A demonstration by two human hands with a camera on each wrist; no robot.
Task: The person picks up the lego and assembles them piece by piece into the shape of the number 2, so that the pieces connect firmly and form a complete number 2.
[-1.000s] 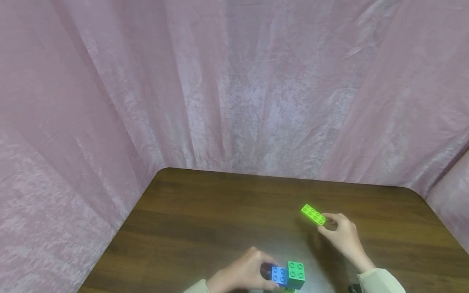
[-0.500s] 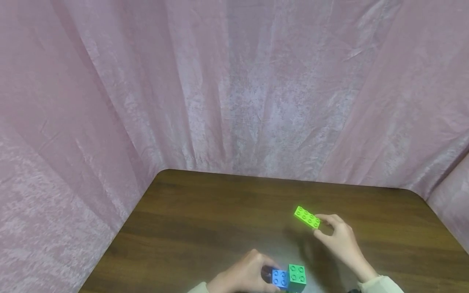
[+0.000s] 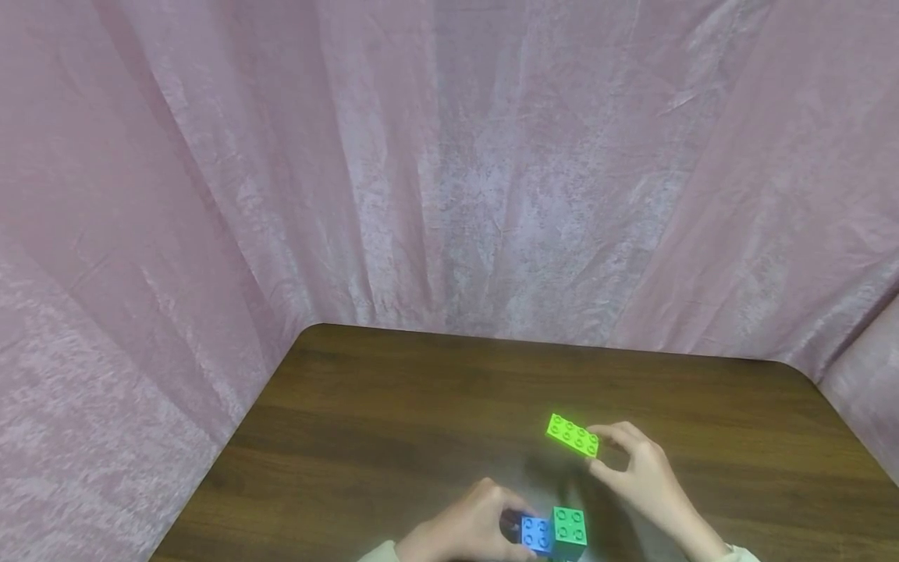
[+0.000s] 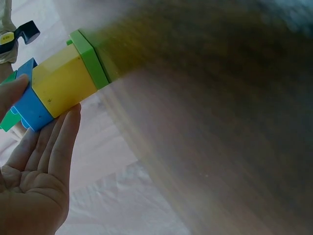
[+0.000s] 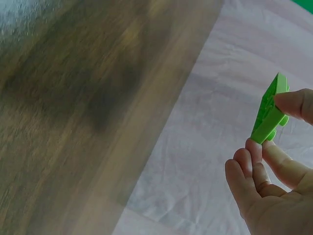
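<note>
Taking the head view as a dial, we find the left hand (image 3: 477, 515) close to 6 o'clock, its thumb and fingers parted just as far as the sides of the blue block (image 3: 536, 535), which it pinches between them. From that block, the green block (image 3: 569, 533) sits right beside it at 3 o'clock, studs up. The left wrist view shows us that these belong to one joined stack: from the yellow block (image 4: 63, 81) in its middle, a flat green piece (image 4: 89, 58) caps the end towards 2 o'clock, while the blue block adjoins it towards 8 o'clock with the green block beyond. Between 4 and 5 o'clock in the head view we see the right hand (image 3: 642, 476), thumb and fingers slightly apart and pinching one end of the lime brick (image 3: 572, 435), a thin piece with two rows of four studs. We find that brick near 12 o'clock from the green block, apart from the stack and raised over the brown worktop (image 3: 393, 437). In the right wrist view, we see the thumb against one side of it and fingertips against the other. At 12 o'clock, behind the worktop, we have a pink curtain (image 3: 449, 195) hanging in folds.
</note>
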